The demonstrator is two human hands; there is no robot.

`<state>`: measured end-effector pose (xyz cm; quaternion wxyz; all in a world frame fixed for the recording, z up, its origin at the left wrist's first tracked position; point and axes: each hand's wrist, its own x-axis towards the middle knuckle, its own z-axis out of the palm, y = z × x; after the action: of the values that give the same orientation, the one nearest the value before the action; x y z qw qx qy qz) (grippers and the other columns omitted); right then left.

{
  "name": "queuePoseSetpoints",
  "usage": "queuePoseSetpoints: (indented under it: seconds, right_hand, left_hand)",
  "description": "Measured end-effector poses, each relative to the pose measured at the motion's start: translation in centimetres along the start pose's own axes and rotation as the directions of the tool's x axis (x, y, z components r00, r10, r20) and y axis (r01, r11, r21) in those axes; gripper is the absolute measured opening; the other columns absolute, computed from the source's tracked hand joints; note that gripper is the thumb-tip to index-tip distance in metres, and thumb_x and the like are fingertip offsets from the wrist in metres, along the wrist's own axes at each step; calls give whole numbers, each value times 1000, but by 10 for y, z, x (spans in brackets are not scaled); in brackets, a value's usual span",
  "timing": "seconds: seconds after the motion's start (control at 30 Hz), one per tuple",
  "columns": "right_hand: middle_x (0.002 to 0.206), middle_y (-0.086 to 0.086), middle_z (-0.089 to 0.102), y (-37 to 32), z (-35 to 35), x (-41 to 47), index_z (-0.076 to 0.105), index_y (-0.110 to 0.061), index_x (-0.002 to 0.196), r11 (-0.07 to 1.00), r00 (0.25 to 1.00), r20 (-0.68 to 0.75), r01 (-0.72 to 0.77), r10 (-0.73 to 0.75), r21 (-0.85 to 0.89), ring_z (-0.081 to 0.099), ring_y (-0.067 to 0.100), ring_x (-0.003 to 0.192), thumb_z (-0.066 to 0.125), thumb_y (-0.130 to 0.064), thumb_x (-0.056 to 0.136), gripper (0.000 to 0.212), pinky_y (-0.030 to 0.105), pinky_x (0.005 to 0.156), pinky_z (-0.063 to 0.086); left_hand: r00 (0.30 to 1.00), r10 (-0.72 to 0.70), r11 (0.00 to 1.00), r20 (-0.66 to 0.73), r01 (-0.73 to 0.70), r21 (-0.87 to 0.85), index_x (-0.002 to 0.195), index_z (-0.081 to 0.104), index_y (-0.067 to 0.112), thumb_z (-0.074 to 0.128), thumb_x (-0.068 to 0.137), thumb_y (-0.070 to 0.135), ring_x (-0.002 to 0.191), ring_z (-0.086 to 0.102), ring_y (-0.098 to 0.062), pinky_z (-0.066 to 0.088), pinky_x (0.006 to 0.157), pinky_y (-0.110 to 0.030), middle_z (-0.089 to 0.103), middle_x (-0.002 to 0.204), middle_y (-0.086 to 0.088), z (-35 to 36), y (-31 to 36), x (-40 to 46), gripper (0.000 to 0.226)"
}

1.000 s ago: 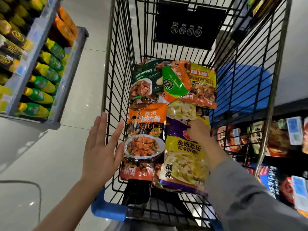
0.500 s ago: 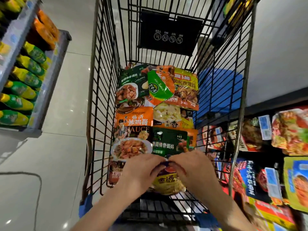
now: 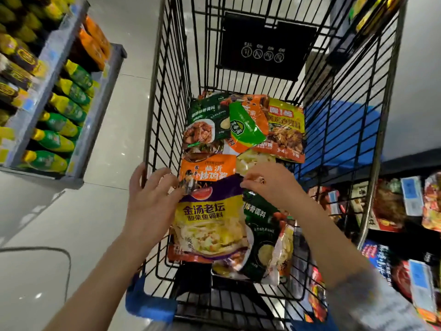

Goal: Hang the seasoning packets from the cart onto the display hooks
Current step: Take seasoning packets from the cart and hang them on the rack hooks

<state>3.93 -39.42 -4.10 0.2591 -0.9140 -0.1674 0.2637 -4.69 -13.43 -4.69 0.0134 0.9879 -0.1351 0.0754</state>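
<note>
A black wire cart (image 3: 164,130) holds several seasoning packets. A yellow and purple packet (image 3: 210,223) is lifted upright near the cart's near end. My left hand (image 3: 150,201) pinches its top left corner and my right hand (image 3: 269,185) pinches its top right corner. Behind it, a dark green packet (image 3: 262,237) hangs under my right hand; whether that hand holds it too, I cannot tell. An orange packet (image 3: 205,170) lies just beyond, and green (image 3: 205,120), orange (image 3: 248,125) and yellow (image 3: 286,130) packets lie farther in.
A shelf of green and yellow bottles (image 3: 59,120) stands at the left across a pale floor. At the right, a display (image 3: 391,206) of hanging packets with blue price tags is seen through the cart's side. A black sign (image 3: 262,46) hangs at the cart's far end.
Both hands have raised the yellow and purple packet from the pile, so its full front now shows. My hands have moved apart to its top corners.
</note>
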Motion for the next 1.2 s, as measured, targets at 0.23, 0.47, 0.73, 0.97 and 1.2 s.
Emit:
queuePoseSetpoints:
  seconds: [0.23, 0.47, 0.73, 0.97, 1.2]
  right_hand:
    - [107, -3, 64, 19, 20, 99, 61, -19, 110, 943, 970, -73, -207, 233, 261, 57, 13, 96, 61, -38, 89, 29, 29, 81, 45]
    - [141, 15, 45, 24, 40, 208, 40, -3, 137, 826, 858, -75, -462, 509, 323, 44, 30, 127, 63, -29, 89, 59, 32, 97, 38]
    - [123, 5, 62, 16, 0, 123, 59, -15, 125, 896, 797, -428, -302, 425, 326, 58, 21, 102, 50, -18, 96, 31, 25, 82, 39]
    - [109, 7, 69, -11, -23, -22, 63, -11, 122, 959, 755, -600, -269, 265, 86, 65, 21, 88, 51, -16, 96, 29, 23, 71, 44]
    - [90, 8, 69, -37, 14, -116, 66, -8, 112, 870, 560, -667, -299, 492, 391, 56, 17, 68, 51, -15, 96, 23, 13, 56, 35]
  left_hand:
    - [988, -133, 986, 73, 139, -87, 95, 72, 17, 45, 83, 33, 122, 52, -27, 30, 105, -57, 67, 116, -8, 17, -6, -1, 34]
    - [989, -138, 984, -52, 131, -119, 113, 70, 14, 55, 90, 30, 131, 44, -29, 31, 108, -55, 57, 134, -10, 22, -6, -4, 32]
    - [989, -131, 986, -65, 123, -115, 122, 64, 15, 53, 91, 33, 131, 42, -31, 29, 109, -56, 58, 132, -11, 19, -6, 0, 38]
    - [992, -111, 991, -65, 105, -84, 125, 62, 16, 47, 89, 39, 130, 40, -31, 25, 109, -57, 61, 127, -12, 19, -7, 5, 45]
    - [992, -99, 990, -78, 90, -109, 124, 61, 13, 47, 88, 41, 128, 42, -32, 21, 110, -55, 61, 125, -14, 18, -9, 5, 47]
